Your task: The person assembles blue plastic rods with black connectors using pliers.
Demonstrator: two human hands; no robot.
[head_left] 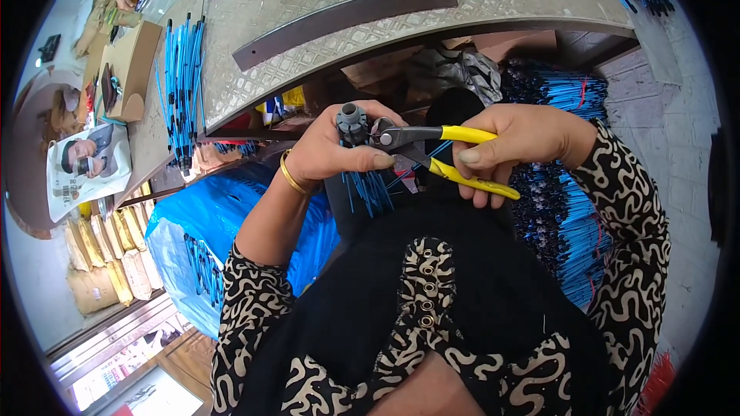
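The left hand (339, 156) grips a grey round fitting (353, 125) above the lap, steadying it so the yellow-handled pliers (432, 148), squeezed in the right hand (516, 142), bite its edge just below the table (401, 23).

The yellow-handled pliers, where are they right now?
In the head view, the yellow-handled pliers sit centre frame in the right hand, their jaws meeting the grey plastic part held by the left hand, just below the table edge.
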